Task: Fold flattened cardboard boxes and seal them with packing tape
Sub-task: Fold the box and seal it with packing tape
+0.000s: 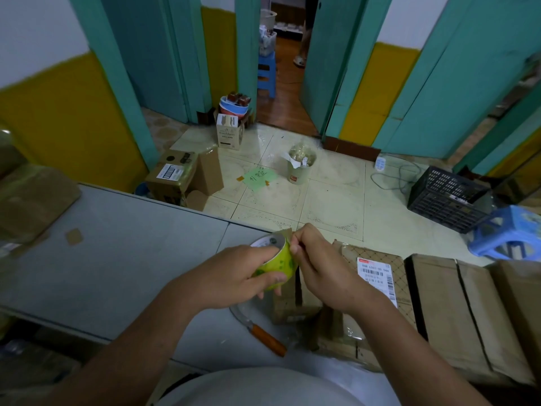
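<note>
My left hand (246,273) grips a roll of packing tape (276,263) with a yellow-green printed core, held above the grey table. My right hand (319,265) pinches the loose tape end at the roll's upper right edge. Under and to the right of my hands lie flattened cardboard boxes (456,306), one carrying a white shipping label (377,276). A smaller cardboard piece (288,303) sits directly below the roll.
A knife with an orange handle (268,339) lies on the grey table (117,259) near my left forearm. More cardboard (32,200) rests at the table's far left. On the floor stand boxes (175,177), a bin (301,165), a black crate (445,197) and a blue stool (509,232).
</note>
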Demonstrator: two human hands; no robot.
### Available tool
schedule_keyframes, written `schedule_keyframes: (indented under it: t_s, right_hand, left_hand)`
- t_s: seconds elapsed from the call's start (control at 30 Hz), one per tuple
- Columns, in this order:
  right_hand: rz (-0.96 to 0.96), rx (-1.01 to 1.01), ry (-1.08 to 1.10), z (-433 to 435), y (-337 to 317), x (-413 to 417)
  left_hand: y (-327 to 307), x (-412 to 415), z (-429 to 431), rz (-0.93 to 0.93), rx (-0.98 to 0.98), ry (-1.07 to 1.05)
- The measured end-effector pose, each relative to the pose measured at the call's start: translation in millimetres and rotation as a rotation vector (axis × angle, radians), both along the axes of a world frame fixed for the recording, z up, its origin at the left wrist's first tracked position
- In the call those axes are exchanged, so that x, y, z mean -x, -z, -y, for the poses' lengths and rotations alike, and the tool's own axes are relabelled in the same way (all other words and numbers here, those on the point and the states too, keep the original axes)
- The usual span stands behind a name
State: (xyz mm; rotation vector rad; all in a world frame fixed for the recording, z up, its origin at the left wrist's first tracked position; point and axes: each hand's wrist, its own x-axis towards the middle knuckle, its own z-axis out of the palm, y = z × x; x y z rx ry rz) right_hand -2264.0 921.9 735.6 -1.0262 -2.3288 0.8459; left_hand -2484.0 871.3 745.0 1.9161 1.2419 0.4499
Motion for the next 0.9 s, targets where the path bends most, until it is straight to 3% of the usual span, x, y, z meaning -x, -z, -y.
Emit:
schedule_keyframes:
  t_s: [0.23, 0.43, 0.9]
  right_hand:
    - [-0.096, 0.060, -0.013, 4.9, -3.4, -3.7]
    - [-0.356, 0.084, 0.216, 8.4, -0.4, -1.6]
    - [-0.416, 0.184, 0.315, 15.7, -1.4, 7.8]
  left_hand:
    - [-1.3, 0.3, -1.3, 0.073, 0.063, -0.008]
    - [-5.9, 11.0, -4.6, 0.056, 0.048, -0.037]
    - [-1.1, 7.9, -2.4, -0.075, -0.001, -0.004]
